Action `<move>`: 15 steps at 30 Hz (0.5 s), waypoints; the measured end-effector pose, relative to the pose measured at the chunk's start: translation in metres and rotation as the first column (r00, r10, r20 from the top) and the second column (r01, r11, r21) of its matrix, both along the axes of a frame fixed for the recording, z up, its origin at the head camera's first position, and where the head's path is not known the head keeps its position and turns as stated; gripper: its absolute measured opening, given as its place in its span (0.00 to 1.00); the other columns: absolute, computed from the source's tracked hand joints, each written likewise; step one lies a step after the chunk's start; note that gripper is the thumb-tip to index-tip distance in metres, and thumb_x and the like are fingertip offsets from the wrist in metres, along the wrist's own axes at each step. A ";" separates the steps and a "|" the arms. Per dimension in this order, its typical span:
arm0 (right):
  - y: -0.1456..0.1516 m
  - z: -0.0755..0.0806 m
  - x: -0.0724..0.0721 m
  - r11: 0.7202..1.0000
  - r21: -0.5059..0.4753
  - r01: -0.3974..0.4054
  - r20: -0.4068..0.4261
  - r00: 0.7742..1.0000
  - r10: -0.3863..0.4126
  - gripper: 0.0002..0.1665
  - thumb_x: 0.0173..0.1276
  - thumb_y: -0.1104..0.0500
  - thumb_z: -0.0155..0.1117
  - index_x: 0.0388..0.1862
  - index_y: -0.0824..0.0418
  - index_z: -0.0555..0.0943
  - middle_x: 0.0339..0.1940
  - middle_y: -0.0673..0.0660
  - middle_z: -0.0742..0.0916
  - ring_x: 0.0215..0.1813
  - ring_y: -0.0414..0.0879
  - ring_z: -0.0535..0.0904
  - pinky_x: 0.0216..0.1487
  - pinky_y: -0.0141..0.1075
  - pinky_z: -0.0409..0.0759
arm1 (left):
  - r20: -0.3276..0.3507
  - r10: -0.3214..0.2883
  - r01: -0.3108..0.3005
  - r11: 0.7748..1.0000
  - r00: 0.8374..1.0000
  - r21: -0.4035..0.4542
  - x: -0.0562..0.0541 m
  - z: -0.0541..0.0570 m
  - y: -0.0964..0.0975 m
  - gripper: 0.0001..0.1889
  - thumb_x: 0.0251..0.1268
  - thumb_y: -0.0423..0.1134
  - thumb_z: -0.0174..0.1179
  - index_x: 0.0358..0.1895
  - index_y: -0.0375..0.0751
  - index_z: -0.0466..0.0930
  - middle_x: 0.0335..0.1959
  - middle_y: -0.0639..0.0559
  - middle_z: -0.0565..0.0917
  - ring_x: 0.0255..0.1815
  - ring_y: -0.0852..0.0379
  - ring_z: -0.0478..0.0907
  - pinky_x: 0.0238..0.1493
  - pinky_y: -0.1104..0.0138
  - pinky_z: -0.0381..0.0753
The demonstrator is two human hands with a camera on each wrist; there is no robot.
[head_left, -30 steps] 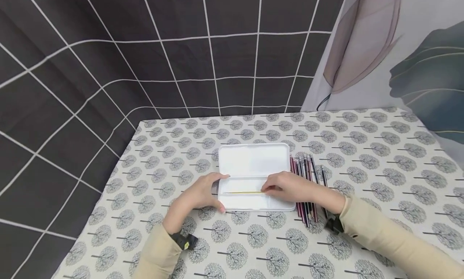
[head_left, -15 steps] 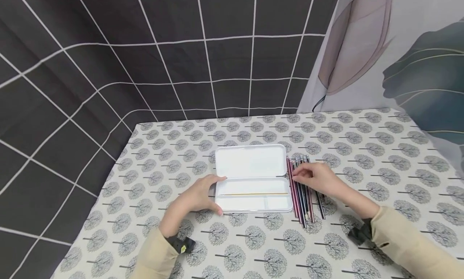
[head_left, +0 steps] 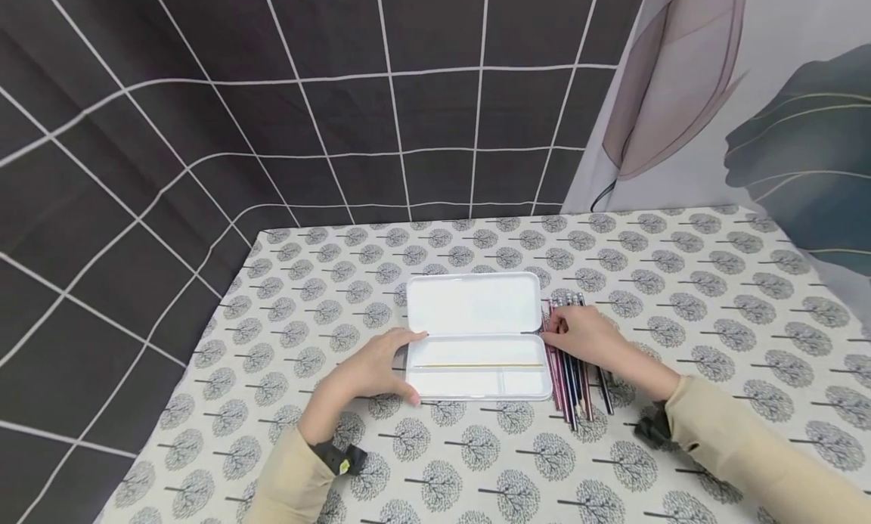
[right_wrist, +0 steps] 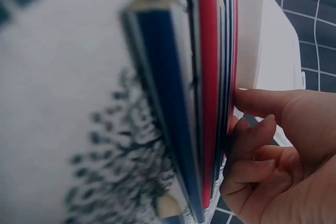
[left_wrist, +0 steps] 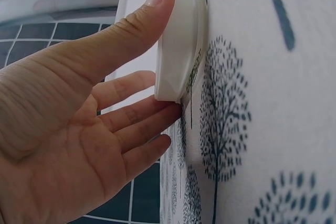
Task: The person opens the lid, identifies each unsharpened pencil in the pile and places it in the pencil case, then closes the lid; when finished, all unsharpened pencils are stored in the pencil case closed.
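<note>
An open white case [head_left: 472,303] lies flat on the patterned cloth, its lid folded back. In its lower tray lies a thin yellow stick [head_left: 476,366] that looks like a pencil. My left hand [head_left: 373,364] grips the case's left end, thumb at the front wall and fingers at the far side. Right of the case is a bundle of dark blue, black and red pencils [head_left: 573,380]. At the bundle's left edge my right hand [head_left: 587,335] pinches a pencil; in the right wrist view the thumb touches a striped red pencil [right_wrist: 234,40], and curled fingers partly hide its end.
A cloth [head_left: 476,463] printed with trees covers the table. One dark pencil [head_left: 605,392] lies slightly apart at the bundle's right. Behind the table hangs a dark curtain [head_left: 435,116] with white grid lines; a leaf-patterned curtain [head_left: 680,131] hangs at the right.
My right hand has left the yellow stick inside the case and moved right to the pencils, its fingers now down at their left edge. The left hand stays on the case.
</note>
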State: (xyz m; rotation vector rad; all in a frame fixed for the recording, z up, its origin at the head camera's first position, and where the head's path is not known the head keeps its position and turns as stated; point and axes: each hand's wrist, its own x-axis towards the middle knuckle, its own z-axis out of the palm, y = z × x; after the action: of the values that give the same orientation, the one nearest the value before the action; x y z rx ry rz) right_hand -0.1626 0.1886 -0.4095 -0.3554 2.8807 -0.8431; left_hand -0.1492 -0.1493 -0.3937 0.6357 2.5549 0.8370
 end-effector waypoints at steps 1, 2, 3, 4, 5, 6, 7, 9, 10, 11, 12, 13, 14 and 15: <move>-0.001 0.000 -0.002 1.000 0.005 -0.001 0.008 1.000 0.001 0.10 0.58 0.55 0.66 0.22 0.58 0.78 0.16 0.49 0.78 0.19 0.41 0.69 0.21 0.32 0.68 | -0.001 0.004 -0.004 1.000 1.000 0.001 0.000 0.000 0.000 0.52 0.28 0.47 0.78 0.66 0.38 0.64 0.65 0.38 0.68 0.66 0.40 0.63 0.68 0.49 0.60; -0.002 0.000 -0.003 1.000 0.009 -0.003 0.020 1.000 0.002 0.11 0.58 0.55 0.66 0.22 0.59 0.78 0.16 0.49 0.78 0.18 0.41 0.69 0.21 0.32 0.68 | 0.001 0.008 -0.008 1.000 1.000 0.001 0.000 -0.001 0.000 0.52 0.28 0.47 0.78 0.66 0.39 0.64 0.65 0.38 0.68 0.66 0.41 0.63 0.68 0.49 0.60; -0.003 0.000 -0.005 1.000 0.013 -0.005 0.033 0.999 0.005 0.11 0.58 0.55 0.66 0.21 0.59 0.77 0.17 0.49 0.78 0.18 0.41 0.69 0.20 0.32 0.68 | 0.002 0.012 -0.012 1.000 1.000 -0.001 0.000 -0.001 0.000 0.52 0.28 0.47 0.78 0.66 0.39 0.64 0.65 0.39 0.68 0.66 0.41 0.63 0.68 0.49 0.59; -0.003 0.000 -0.006 1.000 0.028 -0.003 0.043 0.999 0.002 0.12 0.58 0.55 0.65 0.20 0.58 0.77 0.17 0.50 0.78 0.18 0.41 0.69 0.20 0.32 0.68 | 0.004 0.014 -0.014 1.000 1.000 -0.004 -0.001 -0.001 0.000 0.52 0.28 0.47 0.78 0.66 0.39 0.64 0.65 0.39 0.68 0.66 0.41 0.63 0.68 0.49 0.59; -0.004 0.000 -0.007 0.999 0.054 0.005 0.058 0.998 -0.008 0.12 0.58 0.54 0.65 0.20 0.58 0.77 0.17 0.49 0.78 0.18 0.41 0.69 0.19 0.32 0.68 | 0.003 0.015 -0.015 1.000 1.000 -0.007 -0.001 -0.002 0.000 0.52 0.27 0.47 0.78 0.66 0.39 0.64 0.65 0.39 0.68 0.66 0.41 0.63 0.68 0.49 0.59; -0.004 0.001 -0.008 0.997 0.083 0.009 0.073 0.997 -0.015 0.12 0.58 0.53 0.65 0.20 0.57 0.77 0.17 0.50 0.78 0.18 0.42 0.69 0.19 0.32 0.67 | 0.003 0.017 -0.017 1.000 1.000 -0.009 -0.001 -0.002 0.000 0.52 0.27 0.47 0.78 0.66 0.39 0.64 0.65 0.39 0.68 0.67 0.41 0.63 0.68 0.49 0.59; -0.005 0.002 -0.009 0.994 0.109 0.013 0.084 0.996 -0.022 0.12 0.58 0.52 0.65 0.20 0.56 0.77 0.17 0.50 0.78 0.18 0.42 0.69 0.19 0.32 0.67 | 0.003 0.017 -0.017 1.000 1.000 -0.011 0.000 -0.001 0.000 0.52 0.27 0.47 0.78 0.66 0.39 0.65 0.65 0.39 0.68 0.67 0.41 0.63 0.68 0.49 0.59; -0.005 0.004 -0.011 0.989 0.147 0.021 0.113 0.993 -0.037 0.12 0.57 0.50 0.64 0.21 0.55 0.78 0.18 0.49 0.78 0.19 0.42 0.69 0.19 0.33 0.66 | 0.004 0.015 -0.015 1.000 1.000 -0.014 0.000 -0.001 0.001 0.52 0.28 0.47 0.78 0.66 0.40 0.64 0.65 0.39 0.68 0.67 0.41 0.62 0.68 0.49 0.59; -0.005 0.005 -0.011 0.987 0.162 0.025 0.125 0.991 -0.046 0.12 0.57 0.50 0.63 0.21 0.55 0.78 0.18 0.49 0.78 0.19 0.42 0.68 0.19 0.33 0.66 | 0.002 0.014 -0.014 1.000 1.000 -0.015 0.000 -0.001 0.001 0.52 0.28 0.47 0.78 0.66 0.39 0.64 0.65 0.39 0.68 0.67 0.41 0.63 0.68 0.49 0.59; -0.005 0.006 -0.012 0.986 0.165 0.027 0.133 0.990 -0.049 0.12 0.57 0.49 0.63 0.21 0.54 0.78 0.18 0.49 0.78 0.20 0.42 0.68 0.19 0.33 0.65 | -0.002 0.013 -0.013 1.000 1.000 -0.015 0.001 -0.001 0.001 0.52 0.28 0.47 0.78 0.66 0.39 0.64 0.65 0.39 0.68 0.67 0.41 0.63 0.68 0.48 0.59; -0.005 0.008 -0.012 0.988 0.155 0.026 0.142 0.989 -0.048 0.12 0.57 0.49 0.63 0.20 0.55 0.78 0.17 0.48 0.77 0.19 0.42 0.67 0.19 0.32 0.65 | -0.003 0.013 -0.013 1.000 1.000 -0.016 0.001 -0.001 0.001 0.52 0.28 0.47 0.78 0.66 0.39 0.64 0.65 0.39 0.67 0.67 0.41 0.63 0.68 0.48 0.59; -0.005 0.009 -0.012 0.990 0.140 0.029 0.152 0.987 -0.050 0.13 0.57 0.49 0.63 0.19 0.55 0.77 0.16 0.48 0.76 0.19 0.41 0.66 0.19 0.32 0.64 | -0.005 0.013 -0.013 1.000 1.000 -0.017 0.001 -0.001 0.001 0.52 0.28 0.47 0.78 0.66 0.39 0.64 0.65 0.38 0.67 0.67 0.40 0.62 0.68 0.48 0.59; -0.004 0.010 -0.012 0.991 0.127 0.030 0.158 0.986 -0.050 0.14 0.58 0.50 0.62 0.17 0.54 0.76 0.15 0.47 0.75 0.18 0.41 0.65 0.19 0.31 0.63 | -0.002 0.014 -0.014 1.000 1.000 -0.016 0.001 0.000 0.001 0.52 0.28 0.47 0.78 0.66 0.39 0.64 0.65 0.39 0.67 0.67 0.40 0.62 0.68 0.48 0.59; -0.003 0.011 -0.012 0.993 0.114 0.034 0.158 0.986 -0.052 0.16 0.58 0.50 0.62 0.15 0.54 0.74 0.13 0.46 0.73 0.17 0.40 0.64 0.18 0.31 0.62 | -0.002 0.014 -0.015 1.000 1.000 -0.016 0.001 0.000 0.001 0.52 0.28 0.47 0.78 0.66 0.39 0.64 0.65 0.38 0.67 0.67 0.40 0.62 0.68 0.48 0.59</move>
State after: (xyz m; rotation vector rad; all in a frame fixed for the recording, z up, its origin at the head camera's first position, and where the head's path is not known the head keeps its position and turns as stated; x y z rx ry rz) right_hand -0.1745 0.1856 -0.3986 -0.2046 2.7787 -0.6802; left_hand -0.1485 -0.1485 -0.3940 0.6144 2.5686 0.8203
